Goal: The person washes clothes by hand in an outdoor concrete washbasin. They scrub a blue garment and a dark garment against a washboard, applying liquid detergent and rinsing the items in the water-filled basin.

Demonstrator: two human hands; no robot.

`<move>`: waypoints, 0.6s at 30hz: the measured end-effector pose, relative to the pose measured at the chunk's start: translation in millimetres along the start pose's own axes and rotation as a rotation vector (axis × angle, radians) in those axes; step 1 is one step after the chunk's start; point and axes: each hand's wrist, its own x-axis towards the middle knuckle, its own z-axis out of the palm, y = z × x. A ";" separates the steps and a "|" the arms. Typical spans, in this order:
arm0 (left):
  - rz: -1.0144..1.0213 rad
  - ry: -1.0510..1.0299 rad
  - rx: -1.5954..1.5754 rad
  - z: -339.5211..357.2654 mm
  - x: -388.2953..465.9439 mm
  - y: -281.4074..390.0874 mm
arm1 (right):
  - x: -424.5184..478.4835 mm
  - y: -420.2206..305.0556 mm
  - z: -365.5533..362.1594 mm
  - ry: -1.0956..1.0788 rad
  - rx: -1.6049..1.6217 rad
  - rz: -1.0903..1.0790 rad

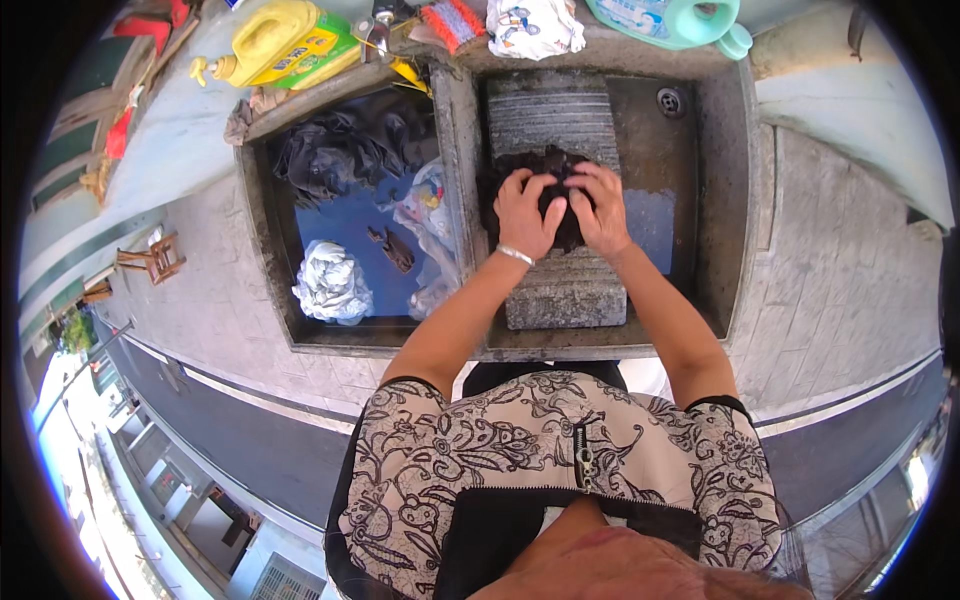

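My left hand (525, 217) presses on a bunched dark wet cloth (546, 160), its fingers curled into the fabric. From the other side my right hand (602, 210) grips the same cloth, and the thumbs come close together in the middle. Underneath is a ridged washboard slab (566, 300), set in the right basin (724, 187) of a concrete double sink. The cloth hides the slab's middle. A bracelet circles my left wrist.
Dark garments (337, 154), a white bundled cloth (332, 283) and a pale printed cloth (431, 202) lie in the left basin's water. Along the back ledge are a yellow detergent jug (281, 41), a scrub brush (452, 22), a folded white cloth (534, 28) and a turquoise bottle (675, 22).
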 end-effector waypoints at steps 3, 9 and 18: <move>-0.015 -0.043 -0.028 5.6 -87.5 5.9 | -75.2 -34.8 -7.7 0.003 -0.090 -0.016; -0.143 0.017 0.226 42.0 25.5 -18.6 | 30.6 42.2 42.8 0.176 -0.304 -0.060; -0.338 -0.318 0.464 15.6 89.5 -32.5 | 94.2 15.7 30.1 -0.253 -0.478 0.441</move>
